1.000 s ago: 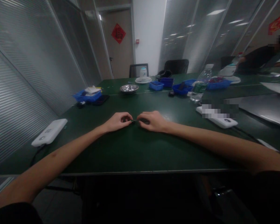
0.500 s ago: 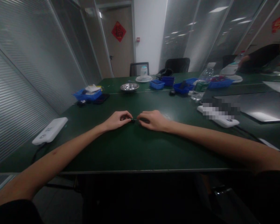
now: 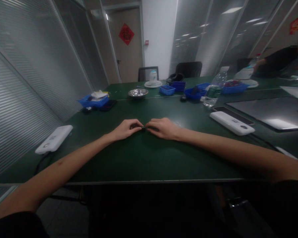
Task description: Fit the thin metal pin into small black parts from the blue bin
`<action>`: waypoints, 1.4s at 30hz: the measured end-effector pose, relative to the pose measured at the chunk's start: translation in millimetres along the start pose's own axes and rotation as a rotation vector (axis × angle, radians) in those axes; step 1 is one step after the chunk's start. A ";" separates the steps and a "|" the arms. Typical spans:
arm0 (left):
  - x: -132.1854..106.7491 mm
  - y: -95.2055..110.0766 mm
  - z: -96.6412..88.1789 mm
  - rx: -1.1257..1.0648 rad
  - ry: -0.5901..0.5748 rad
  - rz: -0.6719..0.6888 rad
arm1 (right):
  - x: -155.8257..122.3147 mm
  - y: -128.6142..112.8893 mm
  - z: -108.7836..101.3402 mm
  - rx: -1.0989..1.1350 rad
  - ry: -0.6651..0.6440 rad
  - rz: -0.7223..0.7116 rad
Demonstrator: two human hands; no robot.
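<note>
Over the middle of the green table (image 3: pixel 139 162), my two hands almost meet. My left hand (image 3: pixel 127 129) pinches a small dark piece (image 3: pixel 143 129) between thumb and fingertips; it is too small to name. From the other side, my right hand (image 3: pixel 164 128) has its fingers curled and closed, with the fingertips right at that piece. Whatever those right fingers hold is too small to make out.
A white power bank (image 3: pixel 54 139) with a cable lies at left, another white one (image 3: pixel 232 123) at right by a laptop (image 3: pixel 270 112). Behind are a blue tray (image 3: pixel 93 100), a metal bowl (image 3: pixel 138 93) and a water bottle (image 3: pixel 215 87). A person (image 3: pixel 275 62) sits at far right.
My left hand has shifted slightly right with the dark piece, narrowing the gap to my right hand. The thin line seen between the hands earlier no longer shows.
</note>
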State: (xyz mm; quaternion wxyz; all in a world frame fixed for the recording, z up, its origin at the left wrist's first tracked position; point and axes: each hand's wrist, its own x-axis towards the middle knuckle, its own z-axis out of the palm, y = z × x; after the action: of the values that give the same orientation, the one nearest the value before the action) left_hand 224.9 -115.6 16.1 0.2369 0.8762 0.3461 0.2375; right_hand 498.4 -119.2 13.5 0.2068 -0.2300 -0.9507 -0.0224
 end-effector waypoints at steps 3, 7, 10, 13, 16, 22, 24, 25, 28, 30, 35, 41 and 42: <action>1.1 -1.0 -0.1 -0.030 -0.007 -0.029 | -0.8 -0.7 -0.1 -0.026 -0.003 -0.016; 4.0 -3.6 -2.2 -0.145 -0.080 -0.069 | -0.8 -3.4 -1.1 -0.068 -0.019 -0.044; 5.1 -5.5 -1.8 -0.223 -0.126 -0.067 | -0.3 -3.9 -0.3 -0.081 -0.042 -0.060; 4.2 -6.1 1.8 -0.216 -0.099 -0.043 | 0.4 -3.4 0.5 -0.041 -0.053 -0.030; 3.1 -5.1 6.4 -0.143 -0.054 0.008 | 1.6 -4.0 -0.5 0.057 -0.052 0.023; 3.3 -0.5 9.5 -0.032 -0.009 0.037 | 3.4 -6.6 -2.2 0.162 -0.006 0.122; 3.5 1.9 8.5 -0.042 0.001 0.018 | 3.5 -6.8 -1.7 0.135 -0.015 0.145; 3.6 3.0 7.8 -0.047 0.004 0.006 | 3.5 -6.9 -1.5 0.119 -0.020 0.155; 4.1 4.8 6.1 -0.058 -0.004 -0.022 | 4.0 -7.9 -1.5 0.065 -0.027 0.214; 4.6 3.9 5.7 -0.053 -0.004 -0.021 | 4.8 -9.3 -2.5 0.025 -0.043 0.279; 4.8 -1.4 6.7 0.045 0.042 0.020 | 7.9 -13.6 -6.9 -0.040 -0.110 0.421; 1.8 2.8 9.3 0.146 -0.019 0.153 | 9.1 -14.1 -9.6 -0.084 -0.125 0.546; 1.5 3.7 9.4 0.155 -0.023 0.165 | 8.9 -13.9 -9.7 -0.084 -0.121 0.548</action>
State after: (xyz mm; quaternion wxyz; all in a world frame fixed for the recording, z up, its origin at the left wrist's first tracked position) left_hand 233.2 -119.2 11.3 0.1520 0.9200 0.2874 0.2186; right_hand 488.7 -129.1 26.7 0.1383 -0.4876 -0.8620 0.0090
